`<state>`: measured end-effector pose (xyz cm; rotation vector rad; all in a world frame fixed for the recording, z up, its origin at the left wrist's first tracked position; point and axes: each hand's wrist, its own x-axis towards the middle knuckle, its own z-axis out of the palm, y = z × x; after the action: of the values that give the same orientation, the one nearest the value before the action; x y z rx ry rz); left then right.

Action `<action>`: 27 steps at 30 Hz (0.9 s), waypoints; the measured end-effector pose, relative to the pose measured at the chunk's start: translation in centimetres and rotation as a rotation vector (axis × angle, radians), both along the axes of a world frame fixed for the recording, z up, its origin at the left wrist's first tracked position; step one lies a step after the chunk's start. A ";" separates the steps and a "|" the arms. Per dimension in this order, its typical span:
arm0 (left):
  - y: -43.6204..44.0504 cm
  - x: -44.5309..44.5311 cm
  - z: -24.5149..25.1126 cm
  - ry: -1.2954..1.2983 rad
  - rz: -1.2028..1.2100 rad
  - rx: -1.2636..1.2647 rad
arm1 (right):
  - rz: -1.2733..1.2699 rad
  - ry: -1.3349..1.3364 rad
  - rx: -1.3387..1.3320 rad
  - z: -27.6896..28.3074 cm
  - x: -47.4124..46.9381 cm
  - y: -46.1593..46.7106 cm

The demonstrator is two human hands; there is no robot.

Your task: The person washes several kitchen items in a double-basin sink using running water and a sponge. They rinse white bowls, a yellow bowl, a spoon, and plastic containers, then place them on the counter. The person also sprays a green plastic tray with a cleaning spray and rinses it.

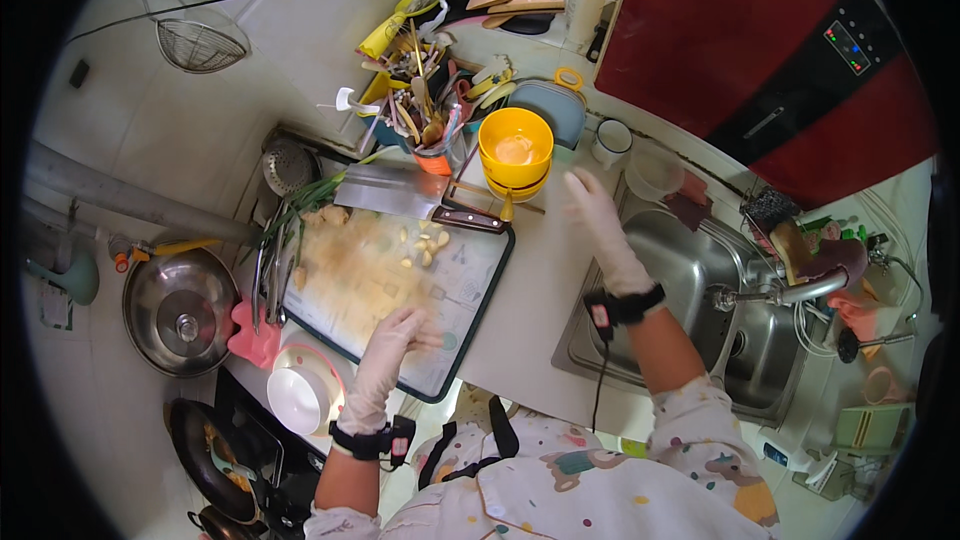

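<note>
My left hand (397,345), in a thin pale glove, hovers over the near edge of a cutting board (457,300) with a dark rim. Its fingers are slightly apart, and nothing shows in them. Also gloved, my right hand (600,221) hangs above the counter between the yellow bowls (516,142) and the sink. Motion blurs its fingers; I see nothing held there. Peeled garlic cloves (426,246) lie on the board near a cleaver (390,189), which rests along the far edge. A piece of ginger (330,215) and green scallions (307,195) are at the board's far left.
A steel double sink (667,270) is set into the counter at right, with a faucet (810,289) over it. Holders crowded with utensils (420,105) line the back. A white bowl (298,399) and a frying pan (202,457) with food stand at lower left.
</note>
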<state>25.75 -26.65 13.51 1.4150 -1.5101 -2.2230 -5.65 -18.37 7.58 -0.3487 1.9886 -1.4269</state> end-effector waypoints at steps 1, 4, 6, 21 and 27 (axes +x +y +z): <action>-0.5 -0.8 0.1 0.047 -0.039 0.003 | 0.021 -0.043 -0.003 1.1 0.9 2.1; -1.6 -3.7 -0.5 0.101 -0.160 0.058 | 0.068 -0.141 0.029 5.1 3.4 8.2; -2.2 -6.0 -1.1 0.132 -0.198 0.162 | 0.105 -0.143 0.051 8.4 5.3 12.2; -4.8 -18.5 -6.5 0.128 -0.071 0.514 | 0.200 0.171 0.138 13.5 2.8 10.7; -4.8 -18.1 -5.5 0.108 -0.072 0.471 | 0.491 1.000 0.047 4.9 -0.1 -2.3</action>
<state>7.61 -31.44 8.00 1.3279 -1.0601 -2.7778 -5.77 -20.67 12.47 -1.6502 2.3826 -0.9322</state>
